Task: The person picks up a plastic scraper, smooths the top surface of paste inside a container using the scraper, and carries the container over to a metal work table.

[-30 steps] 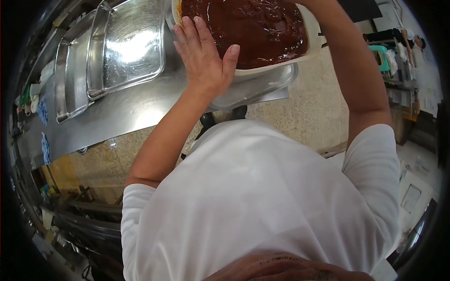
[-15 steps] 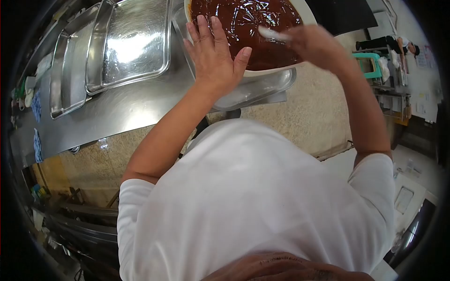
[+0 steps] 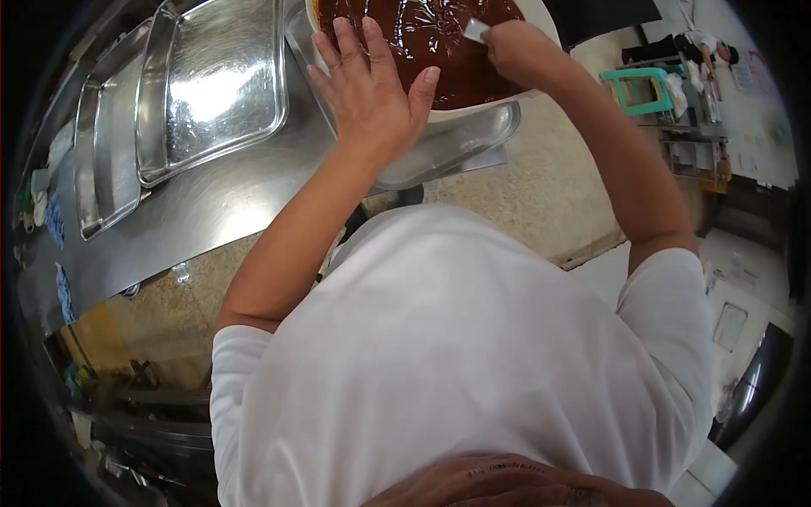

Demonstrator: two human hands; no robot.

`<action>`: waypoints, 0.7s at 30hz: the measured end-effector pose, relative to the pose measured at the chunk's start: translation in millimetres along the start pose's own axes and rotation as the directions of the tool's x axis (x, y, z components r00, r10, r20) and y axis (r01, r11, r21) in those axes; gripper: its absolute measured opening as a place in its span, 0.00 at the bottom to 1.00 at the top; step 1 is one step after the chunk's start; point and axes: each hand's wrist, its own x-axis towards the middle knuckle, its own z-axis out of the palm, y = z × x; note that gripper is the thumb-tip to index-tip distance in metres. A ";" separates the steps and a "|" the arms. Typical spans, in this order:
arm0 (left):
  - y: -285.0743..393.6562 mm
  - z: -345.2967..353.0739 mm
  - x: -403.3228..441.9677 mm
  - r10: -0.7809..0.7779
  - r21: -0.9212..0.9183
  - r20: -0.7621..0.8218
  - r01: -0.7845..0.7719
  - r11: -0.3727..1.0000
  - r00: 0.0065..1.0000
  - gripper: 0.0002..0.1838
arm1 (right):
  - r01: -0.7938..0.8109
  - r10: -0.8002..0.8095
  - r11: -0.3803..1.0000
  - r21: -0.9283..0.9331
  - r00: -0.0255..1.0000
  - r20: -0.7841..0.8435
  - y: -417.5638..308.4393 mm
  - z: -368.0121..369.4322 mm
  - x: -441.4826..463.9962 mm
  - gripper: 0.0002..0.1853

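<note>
On the steel side: a brushed table runs slantwise, bearing a large tray that overlaps a second tray at its outer side; both look bare inside.
Table's far left end: two blue cloths, an upper cloth and a lower cloth.
Floor: tan and mottled, showing past the table's edge.
Room: at the right, a co-worker in a white top and dark trousers, near a green frame and a rack.
Tub: pale-rimmed, at the top of the view, above a shallow tray; its far side is cut off.
Sauce: dark brown, glossy, inside the tub.
Right hand: closed round a white tool, whose visible end juts out over the sauce.
Left hand: holding nothing, fingers spread, at the tub's near left rim; whether the palm presses it, I cannot tell.
</note>
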 end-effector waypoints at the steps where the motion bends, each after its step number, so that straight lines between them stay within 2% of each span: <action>1: 0.4 -0.5 0.0 0.002 -0.010 -0.002 -0.003 1.000 1.000 0.53 | -0.029 0.027 0.998 0.050 0.999 0.041 -10.0 -6.8 -8.6 0.11; 2: 0.8 -0.9 -0.6 0.012 -0.005 0.003 -0.012 1.000 1.000 0.51 | -0.035 0.033 0.998 0.042 0.998 0.043 -22.2 -14.9 -17.5 0.11; 4: 1.2 -2.1 0.0 0.027 -0.002 -0.002 -0.027 1.000 1.000 0.50 | 0.109 -0.087 0.950 0.291 0.992 -0.087 -48.3 -39.8 -24.3 0.12; 6: 0.7 -4.0 -1.2 -0.002 0.011 0.031 0.002 1.000 1.000 0.51 | 0.057 -0.045 0.945 0.322 0.998 -0.046 -47.1 -48.5 -11.7 0.12; 8: 0.2 -5.7 -0.9 -0.007 0.024 0.046 0.006 1.000 0.999 0.51 | 0.117 -0.050 0.948 0.295 0.973 -0.227 -18.6 -41.0 11.3 0.12; 9: -0.5 -6.5 -0.8 -0.012 0.039 0.066 0.010 0.999 0.998 0.51 | -0.164 0.199 0.964 0.209 0.968 -0.155 -37.5 -65.6 13.4 0.12; 10: -1.6 -6.8 -0.5 -0.014 0.039 0.065 0.011 0.999 0.998 0.51 | -0.163 0.197 0.965 0.208 0.968 -0.155 -26.4 -58.9 21.8 0.12; 12: -2.6 -5.4 -0.3 0.001 -0.021 0.055 0.000 1.000 0.998 0.52 | -0.202 0.192 0.960 -0.194 0.979 -0.069 6.9 -30.3 43.1 0.13; 13: -2.1 -6.4 -0.6 -0.002 -0.025 0.055 0.004 1.000 0.998 0.52 | -0.201 0.191 0.960 -0.198 0.979 -0.066 4.1 -18.5 42.5 0.13; 15: -1.6 -8.6 -1.6 -0.008 0.012 0.059 0.007 1.000 0.998 0.50 | -0.311 0.310 0.950 -0.012 0.949 -0.052 -7.7 -2.3 38.6 0.13; 16: -1.1 -8.9 -1.1 -0.013 0.008 0.057 0.013 1.000 0.998 0.50 | -0.029 0.052 0.969 -0.245 0.995 0.088 -15.0 -2.0 39.8 0.13; 18: -1.7 -9.2 -1.8 -0.013 0.018 0.061 0.012 1.000 0.998 0.50 | 0.072 -0.068 0.994 -0.082 0.996 0.051 -40.9 -6.1 34.0 0.15; 19: -2.5 -9.2 -3.4 -0.016 0.018 0.063 0.015 1.000 0.998 0.50 | 0.074 -0.070 0.994 -0.081 0.996 0.054 -55.6 -13.0 33.7 0.15; 21: -4.0 -9.7 -2.7 -0.001 -0.016 0.051 0.002 1.000 0.999 0.51 | -0.132 0.166 0.953 0.273 0.980 -0.108 -71.9 -34.0 36.1 0.16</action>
